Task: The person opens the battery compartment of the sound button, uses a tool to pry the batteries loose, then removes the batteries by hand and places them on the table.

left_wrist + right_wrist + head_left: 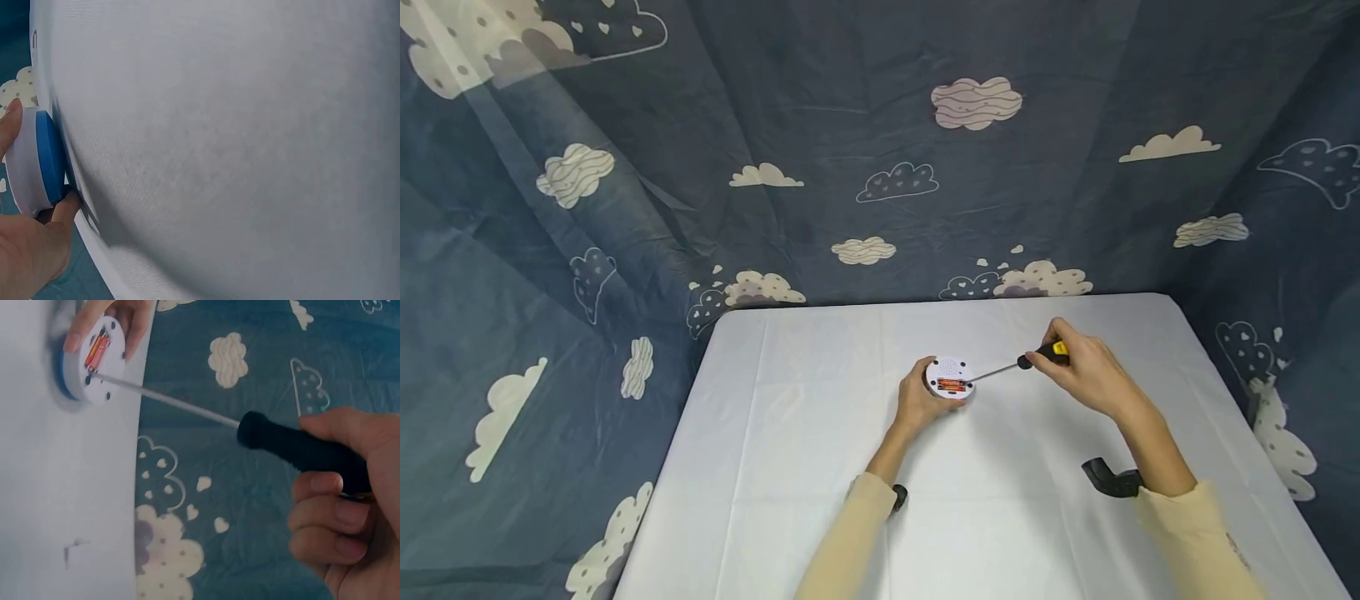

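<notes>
My left hand (917, 406) grips a round white device (950, 367) by its edge, thumb and fingers on opposite sides. Its underside faces up, with dark feet and an uncovered compartment holding orange batteries (952, 386). In the left wrist view the device (25, 165) shows a blue face (51, 156) turned toward the white cloth. My right hand (1093, 375) holds a screwdriver (306, 447) by its black and yellow handle. The thin metal shaft (175, 401) slants to the device, its tip at the end of the battery compartment. Exact contact there is too small to tell.
A white cloth covers the table (820, 433) under both hands. Dark blue fabric with clouds (865, 125) hangs behind the far edge and along both sides. A black curved mount (1112, 481) sticks out from my right wrist.
</notes>
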Available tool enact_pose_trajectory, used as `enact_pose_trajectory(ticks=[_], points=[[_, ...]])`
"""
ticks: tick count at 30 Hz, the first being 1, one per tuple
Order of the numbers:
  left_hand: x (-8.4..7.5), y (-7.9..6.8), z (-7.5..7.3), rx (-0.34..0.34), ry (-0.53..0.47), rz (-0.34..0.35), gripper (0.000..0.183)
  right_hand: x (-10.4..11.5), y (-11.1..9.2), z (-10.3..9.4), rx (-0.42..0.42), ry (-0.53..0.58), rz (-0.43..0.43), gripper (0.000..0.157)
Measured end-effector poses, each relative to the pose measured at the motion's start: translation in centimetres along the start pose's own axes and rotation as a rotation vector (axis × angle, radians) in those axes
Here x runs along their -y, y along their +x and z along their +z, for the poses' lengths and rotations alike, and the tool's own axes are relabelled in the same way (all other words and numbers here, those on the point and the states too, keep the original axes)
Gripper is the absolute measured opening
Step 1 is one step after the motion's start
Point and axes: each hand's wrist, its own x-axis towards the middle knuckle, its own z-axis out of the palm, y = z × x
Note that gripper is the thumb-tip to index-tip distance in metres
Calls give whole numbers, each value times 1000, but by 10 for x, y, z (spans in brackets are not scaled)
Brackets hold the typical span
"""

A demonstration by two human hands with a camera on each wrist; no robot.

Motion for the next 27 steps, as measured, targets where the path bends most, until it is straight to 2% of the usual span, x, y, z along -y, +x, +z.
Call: enact_pose_trajectory(ticks=[3,7,15,22,27], points=[[0,1,-2,2,-7,8,95,-13,0,0,14,51,31,24],[0,3,-4,20,-27,18,94,-41,-2,2,19,141,108,25],[2,2,-6,58,-17,1,96,-101,-19,21,6,386,233,29],[3,1,-7,59,-66,-28,94,-129,-33,39,25,531,439,32],[5,0,-6,56,-82,-38,95,-138,-45,50,46,593,510,37]])
